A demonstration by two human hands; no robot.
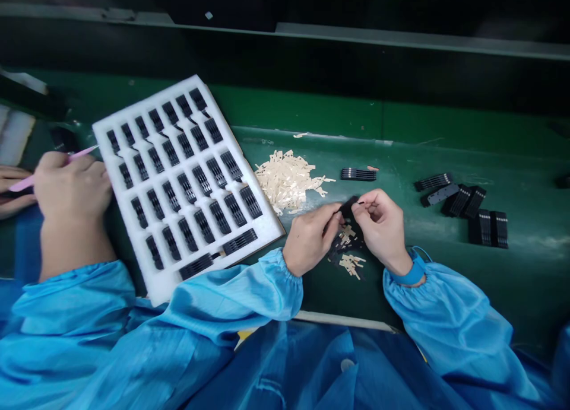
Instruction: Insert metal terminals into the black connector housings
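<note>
Green counter (449,273); your left hand (310,239) and right hand (380,227), both nearly closed, pinch a black strip (348,206) between them, its long axis tilted up to the right; loose cream metal clips (289,181) lie just beyond; white foam tray (154,282) near left; stacked black strips (485,226) well right.

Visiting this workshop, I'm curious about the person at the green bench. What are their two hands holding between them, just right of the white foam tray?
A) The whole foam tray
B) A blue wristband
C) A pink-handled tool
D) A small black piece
D. The left hand and right hand meet on a small black piece, held up above some pale strips.
</note>
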